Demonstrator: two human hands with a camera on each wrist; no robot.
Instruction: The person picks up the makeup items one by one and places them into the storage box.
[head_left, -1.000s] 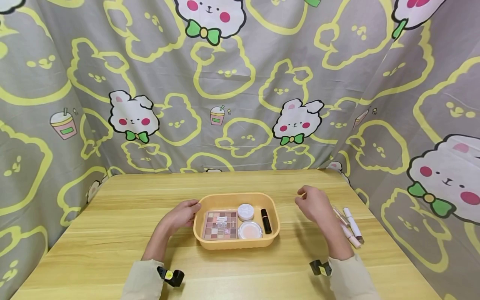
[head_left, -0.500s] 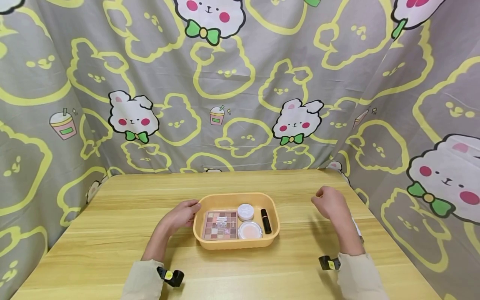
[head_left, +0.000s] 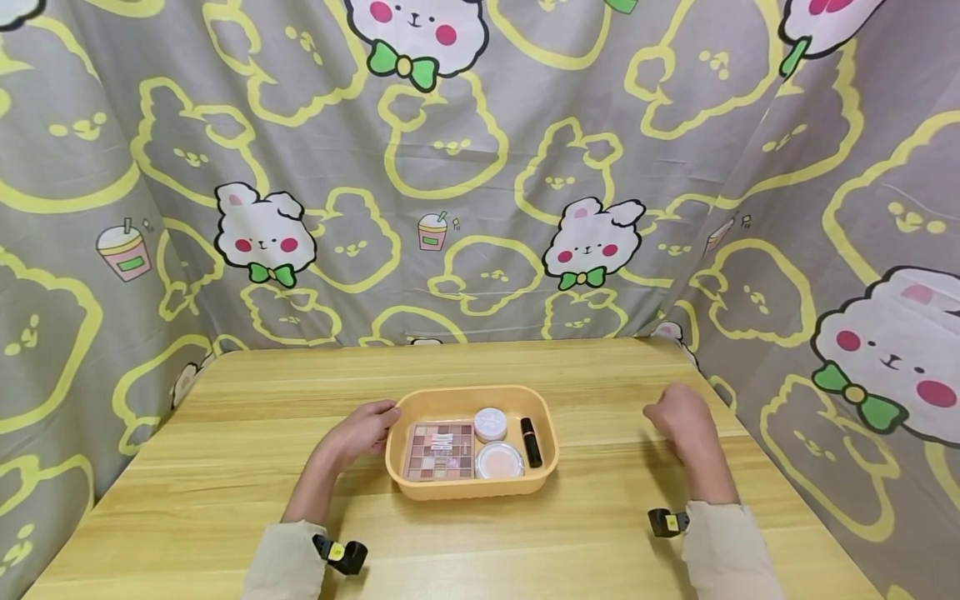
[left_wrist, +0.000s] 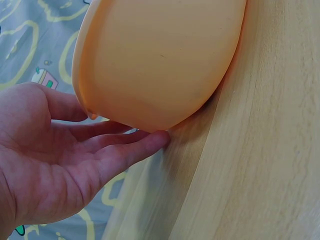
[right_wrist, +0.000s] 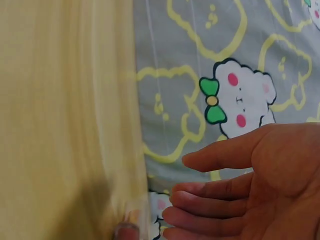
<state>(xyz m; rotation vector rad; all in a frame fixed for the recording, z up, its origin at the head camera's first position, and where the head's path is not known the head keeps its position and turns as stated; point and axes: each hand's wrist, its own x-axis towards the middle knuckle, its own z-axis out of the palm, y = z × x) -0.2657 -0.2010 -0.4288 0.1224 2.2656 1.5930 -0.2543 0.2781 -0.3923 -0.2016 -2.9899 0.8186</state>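
A yellow-orange plastic basket [head_left: 472, 492] stands mid-table. My left hand [head_left: 360, 435] holds its left end, thumb at the rim; in the left wrist view the fingers [left_wrist: 120, 157] reach along the underside of the basket wall [left_wrist: 155, 65]. Inside lie an eyeshadow palette [head_left: 441, 452], a round white jar [head_left: 491, 424], a round compact [head_left: 499, 460] and a black lipstick tube [head_left: 531, 442]. My right hand [head_left: 686, 423] hovers over the right side of the table, fingers loosely bent and holding nothing. Below it in the right wrist view shows the dark end of a cosmetic tube [right_wrist: 126, 231].
The wooden table [head_left: 247, 433] reaches back to a grey patterned curtain [head_left: 480, 325] that surrounds it on three sides. My right hand and forearm cover the spot where several cosmetic tubes lay in the earlier head view.
My right hand has moved right, away from the basket and over the cosmetic tubes, which it now hides in the head view. The left hand and the basket have stayed put.
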